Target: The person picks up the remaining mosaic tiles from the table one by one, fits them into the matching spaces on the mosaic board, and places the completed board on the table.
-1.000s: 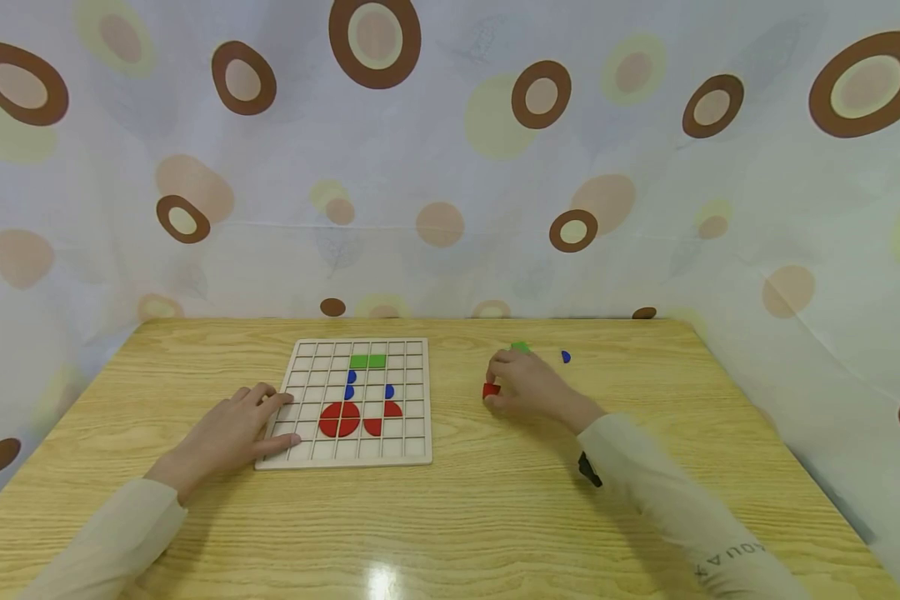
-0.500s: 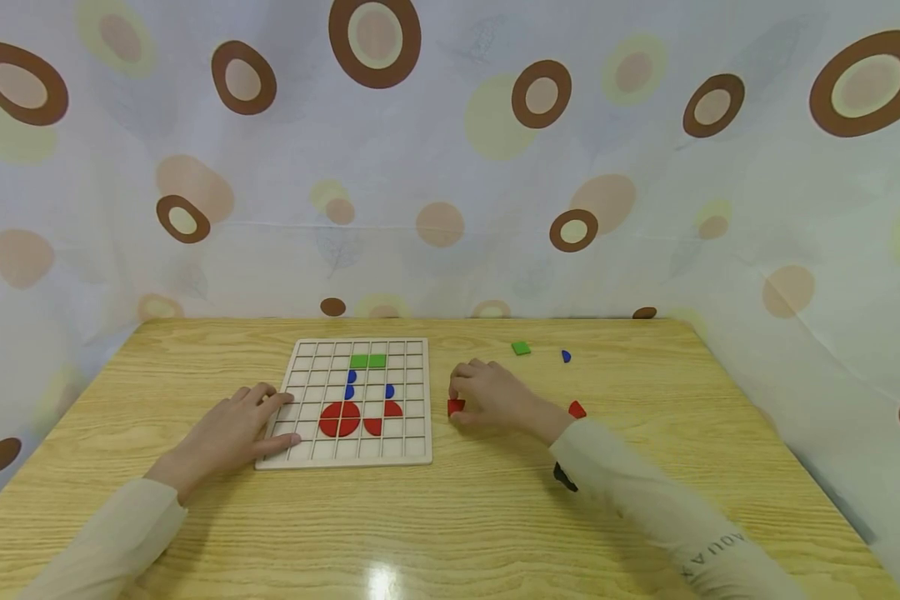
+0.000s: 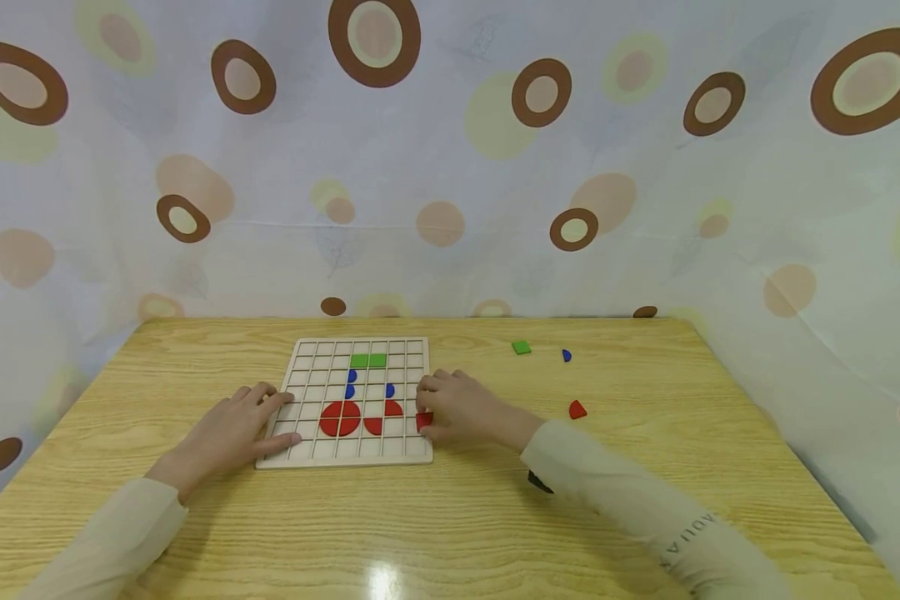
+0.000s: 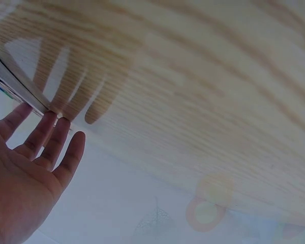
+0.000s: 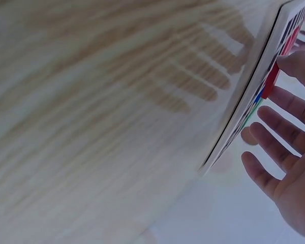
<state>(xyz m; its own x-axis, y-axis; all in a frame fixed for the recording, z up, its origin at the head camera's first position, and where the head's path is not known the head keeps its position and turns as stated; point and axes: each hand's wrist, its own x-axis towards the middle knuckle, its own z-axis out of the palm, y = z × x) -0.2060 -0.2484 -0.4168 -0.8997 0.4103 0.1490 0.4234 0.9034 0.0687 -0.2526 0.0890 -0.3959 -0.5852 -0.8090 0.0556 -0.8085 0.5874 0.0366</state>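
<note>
A pale wooden grid board [image 3: 408, 448] lies on the table, left of centre in the head view. My left hand [image 3: 228, 427] rests on its left edge with fingers spread. Over the right edge, my right hand [image 3: 467, 410] pinches a flat red piece [image 3: 423, 422] between thumb and index finger; its full outline is partly hidden. On the board, red quarter-circles form a full disc [image 3: 331, 412]. Two more red quarter-circles [image 3: 393, 408] stand to its right. Small blue half-circles [image 3: 349, 391] and a pair of green squares [image 3: 359, 361] sit above.
Right of the board lie a loose green square [image 3: 521, 347], a blue half-circle [image 3: 567, 356] and a red quarter-circle [image 3: 577, 409]. The wood-grain table [image 3: 450, 525] meets a patterned curtain [image 3: 450, 275] at the back and sides.
My right hand has moved left with the red piece, from among the loose pieces to the board's right edge. The loose red quarter-circle is uncovered. My left hand stays put.
</note>
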